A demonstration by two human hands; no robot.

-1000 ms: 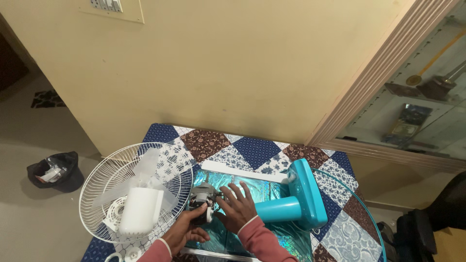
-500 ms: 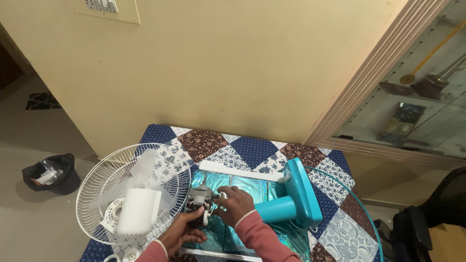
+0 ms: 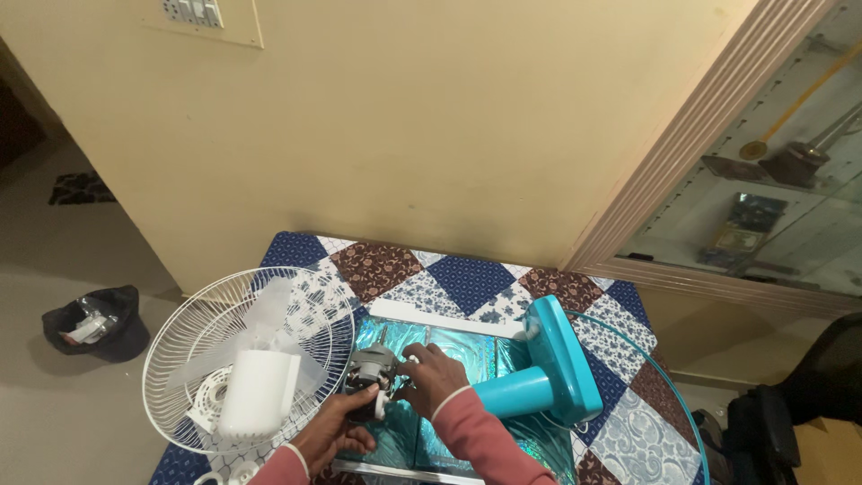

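Observation:
A fan motor (image 3: 370, 365), grey metal with a dark body, lies on its side on the table, joined to a teal fan stand and base (image 3: 548, 370). My left hand (image 3: 334, 429) grips the motor from below. My right hand (image 3: 429, 376) rests on the motor's right side, fingers curled around it near the neck of the stand. A white wire fan guard (image 3: 235, 359) lies to the left of my hands, with a translucent fan blade and a white plastic cover (image 3: 259, 393) inside it.
The table wears a blue, brown and white patchwork cloth (image 3: 467, 280) with a shiny teal sheet (image 3: 453, 346) in the middle. A yellow wall stands behind it. A dark bin (image 3: 99, 321) sits on the floor at left. A glass cabinet (image 3: 772, 207) is at right.
The view has tilted slightly, so the scene sits a little lower and left. My hands stay on the motor; the right hand has shifted closer over it.

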